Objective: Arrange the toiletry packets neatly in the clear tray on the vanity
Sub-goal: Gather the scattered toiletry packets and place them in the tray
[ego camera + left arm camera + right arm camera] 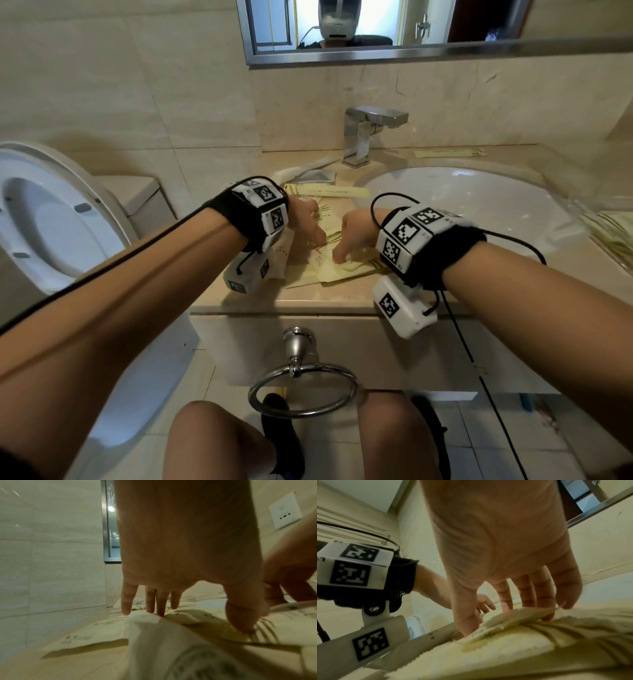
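Note:
Several cream toiletry packets (342, 270) lie in a loose overlapping pile on the vanity top, left of the basin. My left hand (317, 238) comes down on the pile from above. Its fingers (160, 609) are straight and its thumb presses a packet (236, 635). My right hand (339, 255) is just beside it, pinching a packet (513, 618) between thumb and fingers so that its far edge lifts. The clear tray (582, 222) sits at the far right beyond the basin, with more packets (613, 236) inside it.
The white basin (462, 205) and chrome faucet (363, 137) separate the pile from the tray. Long packets lie behind the pile (325, 190) and behind the basin (448, 153). White sachets (308, 174) sit near the wall. A toilet (44, 219) stands left, and a towel ring (303, 387) hangs below.

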A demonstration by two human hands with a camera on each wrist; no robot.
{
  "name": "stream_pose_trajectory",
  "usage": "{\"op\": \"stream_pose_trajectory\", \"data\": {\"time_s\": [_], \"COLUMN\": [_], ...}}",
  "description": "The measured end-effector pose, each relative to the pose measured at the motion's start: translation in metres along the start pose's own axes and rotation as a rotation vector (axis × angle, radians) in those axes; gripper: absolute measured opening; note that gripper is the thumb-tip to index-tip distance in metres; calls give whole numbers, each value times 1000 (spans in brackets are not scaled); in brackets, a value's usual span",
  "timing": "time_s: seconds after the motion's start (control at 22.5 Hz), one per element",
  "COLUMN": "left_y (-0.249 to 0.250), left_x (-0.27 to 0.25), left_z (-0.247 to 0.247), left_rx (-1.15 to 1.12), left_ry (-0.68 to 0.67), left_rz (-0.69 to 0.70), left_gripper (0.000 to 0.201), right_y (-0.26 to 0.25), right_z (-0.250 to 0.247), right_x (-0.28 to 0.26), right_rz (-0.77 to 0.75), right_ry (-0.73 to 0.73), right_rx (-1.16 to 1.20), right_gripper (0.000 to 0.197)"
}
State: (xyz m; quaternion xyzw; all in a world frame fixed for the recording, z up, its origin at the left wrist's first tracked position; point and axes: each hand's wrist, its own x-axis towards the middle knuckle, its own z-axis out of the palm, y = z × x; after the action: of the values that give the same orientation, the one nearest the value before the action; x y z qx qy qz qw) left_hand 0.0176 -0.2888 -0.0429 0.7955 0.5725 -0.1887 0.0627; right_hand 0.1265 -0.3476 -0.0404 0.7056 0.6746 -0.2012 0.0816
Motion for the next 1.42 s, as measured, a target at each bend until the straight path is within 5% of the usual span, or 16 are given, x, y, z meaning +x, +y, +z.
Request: {"op": "stream_pose_trajectory", "data": {"time_s": [0.22,0.4,0.53,1.02,1.2,1.42], "left_y": [0,2,1,17,29,60], "left_x": [6,13,17,20,23,24], "left_z": [-4,-3,-4,-28,-47,-70], "left_rx": [42,6,-32,111,-56,-230], "left_ry": [60,54,48,227,316,431], "left_rz": [12,16,26,128,181,263], "left_gripper": [83,87,91,28,35,36], "right_y": [3,5,8,26,44,77], "right_z": [2,-1,-5,-13,-21,-33], "right_x": [-3,-2,-5,-24,-33,-46], "right_rz": [-12,-18,-12,-27,15,77], "right_ry": [13,-9,2,174,235,319], "right_rx": [28,145,246,551,652,776], "right_gripper": [57,24,29,13,25,11]}}
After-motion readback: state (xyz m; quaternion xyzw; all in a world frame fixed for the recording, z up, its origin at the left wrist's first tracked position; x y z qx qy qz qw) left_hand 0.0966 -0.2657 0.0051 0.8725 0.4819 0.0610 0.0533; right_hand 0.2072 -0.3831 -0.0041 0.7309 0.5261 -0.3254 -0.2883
